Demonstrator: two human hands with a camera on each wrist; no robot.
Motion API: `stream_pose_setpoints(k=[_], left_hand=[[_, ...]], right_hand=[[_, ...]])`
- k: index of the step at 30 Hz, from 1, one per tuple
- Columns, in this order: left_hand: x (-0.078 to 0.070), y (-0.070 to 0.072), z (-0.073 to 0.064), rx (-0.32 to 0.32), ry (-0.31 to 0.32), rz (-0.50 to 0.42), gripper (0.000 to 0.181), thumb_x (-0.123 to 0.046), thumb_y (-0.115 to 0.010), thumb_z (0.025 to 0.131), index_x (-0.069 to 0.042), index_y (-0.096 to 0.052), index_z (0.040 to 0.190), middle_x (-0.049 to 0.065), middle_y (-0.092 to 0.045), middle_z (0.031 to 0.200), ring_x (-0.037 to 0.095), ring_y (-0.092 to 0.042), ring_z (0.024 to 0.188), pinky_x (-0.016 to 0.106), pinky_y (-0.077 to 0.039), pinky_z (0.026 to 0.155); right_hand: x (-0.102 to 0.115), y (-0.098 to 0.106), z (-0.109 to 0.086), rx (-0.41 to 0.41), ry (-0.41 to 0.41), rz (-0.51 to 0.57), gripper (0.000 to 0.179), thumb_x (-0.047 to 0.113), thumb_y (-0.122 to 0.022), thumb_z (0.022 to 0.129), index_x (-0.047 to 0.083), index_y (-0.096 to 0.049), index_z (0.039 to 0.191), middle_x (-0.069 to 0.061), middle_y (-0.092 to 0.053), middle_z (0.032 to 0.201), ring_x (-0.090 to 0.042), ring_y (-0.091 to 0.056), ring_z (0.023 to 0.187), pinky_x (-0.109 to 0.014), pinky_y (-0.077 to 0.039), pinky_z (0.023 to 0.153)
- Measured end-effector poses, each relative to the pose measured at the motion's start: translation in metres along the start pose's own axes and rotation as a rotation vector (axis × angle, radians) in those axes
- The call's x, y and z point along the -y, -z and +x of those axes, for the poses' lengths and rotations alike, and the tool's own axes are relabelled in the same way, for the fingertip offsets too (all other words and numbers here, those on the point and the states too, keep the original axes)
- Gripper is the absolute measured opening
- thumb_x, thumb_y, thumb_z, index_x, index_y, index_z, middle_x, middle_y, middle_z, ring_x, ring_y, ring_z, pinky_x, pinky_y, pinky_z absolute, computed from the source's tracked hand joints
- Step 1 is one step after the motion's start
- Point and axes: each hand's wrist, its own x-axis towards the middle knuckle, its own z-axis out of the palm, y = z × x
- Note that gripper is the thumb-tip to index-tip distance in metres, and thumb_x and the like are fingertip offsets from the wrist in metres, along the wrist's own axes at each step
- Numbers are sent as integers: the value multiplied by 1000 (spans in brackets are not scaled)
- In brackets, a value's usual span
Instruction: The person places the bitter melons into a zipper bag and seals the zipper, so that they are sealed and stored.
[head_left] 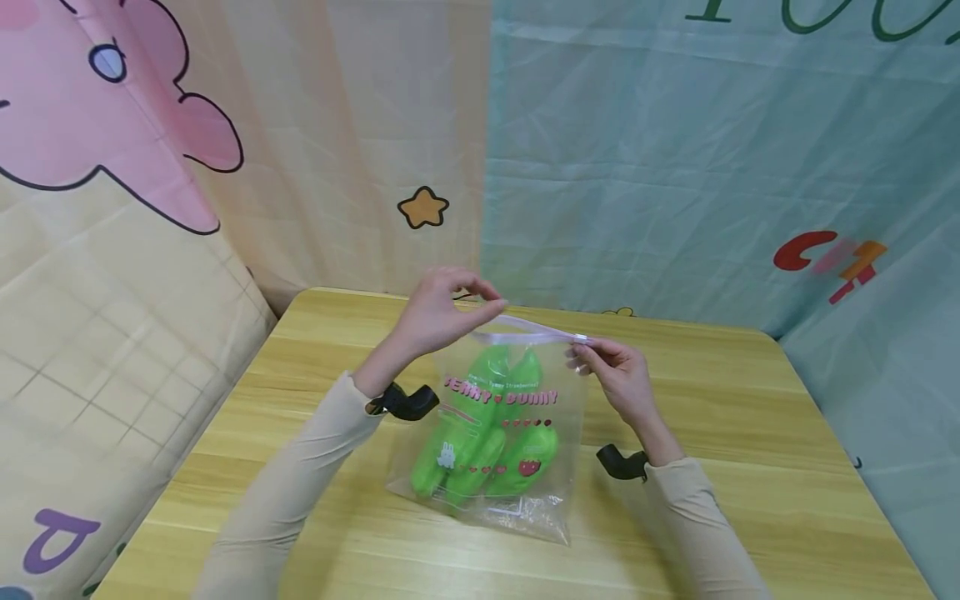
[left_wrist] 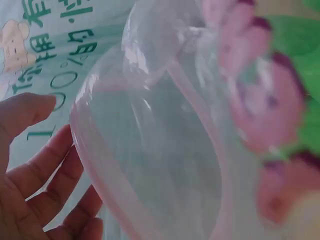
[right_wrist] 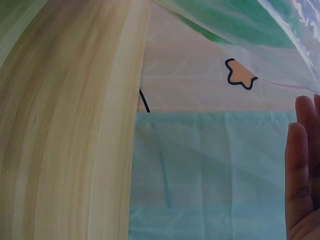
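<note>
A clear zip bag [head_left: 480, 507] with pink lettering and a pale pink zip strip stands on the table, its mouth parted on the left side. Inside it are several long, smooth, bright green objects [head_left: 525, 462]; the plastic and print partly cover them. At the upper left of the mouth is my left hand [head_left: 435, 312]. In the left wrist view its fingers [left_wrist: 62, 170] lie loosely bent along the outside of the rim, and the thumb stands apart. My right hand [head_left: 618, 375] pinches the right end of the strip, by the small slider [head_left: 581, 339].
The light wooden table [head_left: 750, 467] carries the bag. Behind it hangs a printed curtain [head_left: 637, 183], and another patterned cloth [head_left: 112, 350] is at the left. A black camera mount [head_left: 408, 403] sits on the left wrist, and another mount [head_left: 621, 462] on the right.
</note>
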Motion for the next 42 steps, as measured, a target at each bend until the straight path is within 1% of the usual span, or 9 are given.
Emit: stream_pose_setpoints(k=[3, 6, 9, 13, 16, 20, 26, 33, 42], left_hand=[[-18, -7, 15, 209, -34, 64, 18, -35, -71, 86, -18, -74, 92, -10, -67, 92, 12, -57, 93, 31, -43, 83], [-29, -16, 28, 362, -51, 126, 21, -38, -70, 86, -20, -74, 95, -9, -68, 99, 12, -58, 98, 28, -44, 83], [-33, -28, 38, 450, -65, 168, 23, -39, -69, 87, -20, -74, 98, -8, -68, 103, 12, -58, 100, 25, -45, 83], [-37, -42, 45, 510, -83, 195, 26, -37, -67, 89, -18, -73, 106, -7, -68, 106, 12, -58, 102, 25, -45, 84], [-40, -49, 48, 543, -75, 211, 28, -35, -66, 90, -18, -71, 111, -6, -67, 110, 12, -58, 105, 26, -45, 87], [-40, -56, 52, 564, -63, 230, 29, -34, -67, 90, -17, -71, 113, -5, -67, 111, 12, -58, 107, 26, -45, 88], [-38, -63, 56, 591, -42, 214, 24, -35, -67, 89, -19, -73, 106, -8, -69, 105, 8, -60, 98, 23, -47, 75], [-36, -67, 57, 579, -16, 181, 17, -37, -70, 86, -23, -76, 94, -14, -68, 92, 8, -58, 90, 22, -47, 69], [-37, -71, 56, 552, -20, 237, 16, -39, -72, 84, -24, -75, 89, -14, -66, 89, 6, -56, 85, 21, -46, 60]], right_hand=[[0, 0, 0, -1, 4, 4, 20, -2, -60, 91, -19, -61, 101, -1, -71, 83, -12, -67, 72, -24, -53, 62], [1, 0, 0, 0, 10, 11, 20, -2, -60, 91, -19, -61, 101, -3, -71, 83, -12, -67, 72, -24, -53, 62], [2, 0, 0, -1, 18, 16, 18, -1, -61, 91, -17, -62, 100, -6, -71, 83, -13, -67, 72, -24, -52, 62], [2, -1, 0, -2, 31, 17, 14, -1, -62, 91, -12, -66, 98, -13, -70, 83, -15, -67, 72, -25, -52, 61], [2, -1, 0, 1, 36, 6, 13, -1, -61, 91, -9, -68, 98, -16, -70, 84, -16, -67, 72, -26, -53, 61], [3, -1, -1, -2, 33, -20, 14, -1, -60, 92, -11, -67, 99, -14, -70, 84, -16, -67, 72, -26, -53, 62], [6, -2, -3, 1, 14, -58, 16, 1, -59, 93, -12, -66, 100, -12, -71, 85, -15, -67, 73, -27, -53, 64], [8, -2, -4, 11, -1, -69, 16, 3, -59, 94, -9, -67, 101, -12, -70, 85, -15, -67, 74, -28, -53, 65], [10, -2, -4, 16, 2, -87, 18, -1, -57, 93, -11, -65, 106, -22, -69, 88, -17, -67, 75, -29, -53, 66]])
